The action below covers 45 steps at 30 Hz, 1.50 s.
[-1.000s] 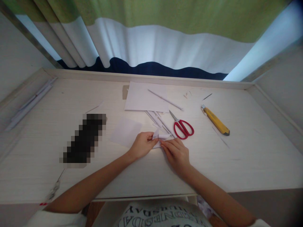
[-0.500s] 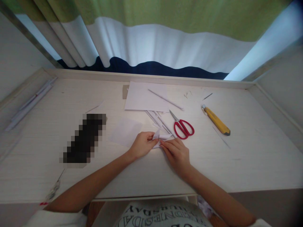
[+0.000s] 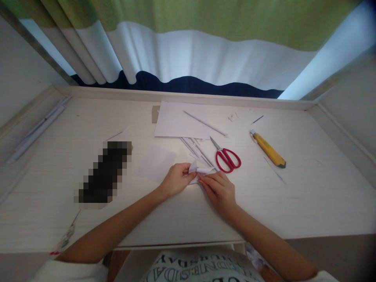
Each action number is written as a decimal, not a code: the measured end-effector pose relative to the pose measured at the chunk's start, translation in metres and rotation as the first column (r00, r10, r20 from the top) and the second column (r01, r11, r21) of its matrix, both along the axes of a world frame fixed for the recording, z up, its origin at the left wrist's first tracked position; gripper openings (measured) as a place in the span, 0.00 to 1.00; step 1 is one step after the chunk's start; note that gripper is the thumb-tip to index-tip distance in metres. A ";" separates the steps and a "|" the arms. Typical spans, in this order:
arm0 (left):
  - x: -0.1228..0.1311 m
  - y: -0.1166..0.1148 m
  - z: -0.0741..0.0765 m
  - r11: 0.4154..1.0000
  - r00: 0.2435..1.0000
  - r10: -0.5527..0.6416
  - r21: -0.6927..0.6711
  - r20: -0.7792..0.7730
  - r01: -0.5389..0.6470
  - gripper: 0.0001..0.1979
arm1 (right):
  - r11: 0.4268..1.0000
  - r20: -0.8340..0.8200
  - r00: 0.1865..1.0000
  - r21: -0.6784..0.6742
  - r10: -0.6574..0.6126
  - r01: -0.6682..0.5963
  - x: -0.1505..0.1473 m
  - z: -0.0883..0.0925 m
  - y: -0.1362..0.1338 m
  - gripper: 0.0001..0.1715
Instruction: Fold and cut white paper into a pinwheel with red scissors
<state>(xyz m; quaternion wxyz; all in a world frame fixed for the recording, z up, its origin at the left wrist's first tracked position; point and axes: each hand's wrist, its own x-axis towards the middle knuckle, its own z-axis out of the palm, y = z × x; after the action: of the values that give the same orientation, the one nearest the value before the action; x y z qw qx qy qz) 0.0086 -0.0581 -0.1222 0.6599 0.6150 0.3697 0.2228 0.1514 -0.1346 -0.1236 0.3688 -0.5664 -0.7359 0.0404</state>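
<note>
A pale desk (image 3: 308, 188) fills the frame, with a white sheet (image 3: 179, 121) at upper centre, red scissors (image 3: 226, 156) and a yellow knife (image 3: 267, 149) to its right. At centre, the left hand (image 3: 176, 181) and right hand (image 3: 219, 190) pinch a small folded paper (image 3: 201, 170) resting on the desk; it looks partly creased, with folding apparently unfinished.

My pale wood-grain table (image 3: 308, 188) sits in a recess with a raised rim, plain light walls (image 3: 17, 78) on both sides. Behind it hangs a curtain (image 3: 205, 47) banded green, white and dark navy, with daylight glowing through the white band.
</note>
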 end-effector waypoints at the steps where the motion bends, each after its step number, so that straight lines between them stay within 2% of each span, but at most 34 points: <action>1: 0.000 0.000 -0.001 1.000 1.000 0.000 0.005 0.000 0.000 0.12 | 1.000 0.003 1.000 0.002 -0.002 0.002 0.000 0.000 0.000 0.09; 11: 0.000 -0.001 -0.003 0.999 0.999 -0.004 0.052 -0.051 0.007 0.11 | 0.998 0.038 0.997 -0.011 -0.062 0.062 -0.002 -0.004 -0.001 0.09; 23: 0.000 -0.001 -0.002 0.996 0.996 -0.020 0.082 -0.092 0.027 0.11 | 0.999 0.107 0.993 -0.002 -0.045 0.045 -0.006 -0.002 -0.002 0.08; 45: 0.001 0.001 -0.001 0.995 0.991 -0.021 0.094 -0.131 0.034 0.11 | 0.994 0.169 0.981 0.056 -0.097 0.089 -0.007 -0.006 0.003 0.06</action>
<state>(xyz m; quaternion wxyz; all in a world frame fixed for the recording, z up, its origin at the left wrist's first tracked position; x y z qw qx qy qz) 0.0097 -0.0575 -0.1230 0.6071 0.6643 0.3920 0.1908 0.1447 -0.1320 -0.1298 0.3194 -0.5924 -0.7383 -0.0436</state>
